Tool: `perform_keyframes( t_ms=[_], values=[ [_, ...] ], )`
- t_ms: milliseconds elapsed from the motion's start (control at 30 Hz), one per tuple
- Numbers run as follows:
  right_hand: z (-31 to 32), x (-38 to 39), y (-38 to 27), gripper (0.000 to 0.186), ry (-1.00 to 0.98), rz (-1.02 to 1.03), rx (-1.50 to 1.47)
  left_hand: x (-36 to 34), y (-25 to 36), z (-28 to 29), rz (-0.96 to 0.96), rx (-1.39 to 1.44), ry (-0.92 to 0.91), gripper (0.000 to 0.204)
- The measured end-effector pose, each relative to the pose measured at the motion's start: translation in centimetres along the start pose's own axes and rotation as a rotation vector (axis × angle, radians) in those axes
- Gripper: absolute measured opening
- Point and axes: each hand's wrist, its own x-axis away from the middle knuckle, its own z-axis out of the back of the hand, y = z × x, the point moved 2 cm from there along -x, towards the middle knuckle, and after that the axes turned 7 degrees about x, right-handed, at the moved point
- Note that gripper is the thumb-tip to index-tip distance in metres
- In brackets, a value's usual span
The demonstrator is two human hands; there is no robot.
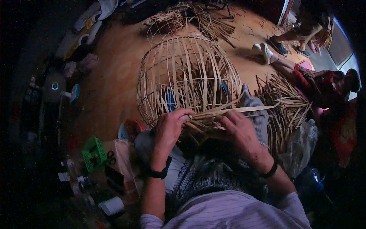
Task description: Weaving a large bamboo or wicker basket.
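Note:
A dome-shaped open frame of pale split cane (179, 68) stands on the floor in front of my lap, with blue objects showing behind its ribs. My left hand (171, 128) is closed on a bundle of pale flat strips (211, 112) at the near rim of the frame, thumb and fingers pinched round them. My right hand (238, 131) is to the right, its curled fingers on the same strips, whose loose ends stretch out to the right. The tips of the right fingers are partly hidden among the strips.
Loose strips lie in a pile (286, 107) at right and another (206, 23) behind the frame. A seated person in red (316, 84) and another person's legs (289, 38) are at upper right. A green basket (91, 152), scissors (111, 156) and a white cylinder (112, 206) lie at lower left.

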Motion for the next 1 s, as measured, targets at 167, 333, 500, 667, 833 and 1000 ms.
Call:
perform_keyframes(
  t_ms=[167,333,500,667,833,1000],
  values=[
    [-3.2,0.6,-3.1,0.017,0.127,-0.095,-0.590,-0.7,1.3,0.6,0.018,0.010,-0.060,0.022],
    [-3.5,0.4,-5.0,0.011,0.009,-0.068,-0.330,-0.4,0.8,0.5,0.021,0.060,-0.040,0.023],
    [-0.2,-2.0,-10.1,0.013,-0.129,0.000,-0.371,-0.9,0.6,0.5,0.044,0.059,-0.045,0.022],
    [1.1,-5.9,-6.5,0.027,-0.212,-0.161,-0.782,-0.4,-1.7,0.7,-0.121,0.016,-0.108,0.032],
    [4.5,-6.4,-3.2,0.033,-0.464,-0.697,-1.404,0.7,1.0,1.3,-0.206,-0.090,-0.138,0.044],
    [8.5,-5.6,-0.8,0.038,-0.346,-0.457,-1.706,1.1,0.3,0.6,-0.043,-0.053,-0.034,0.044]
  ],
)
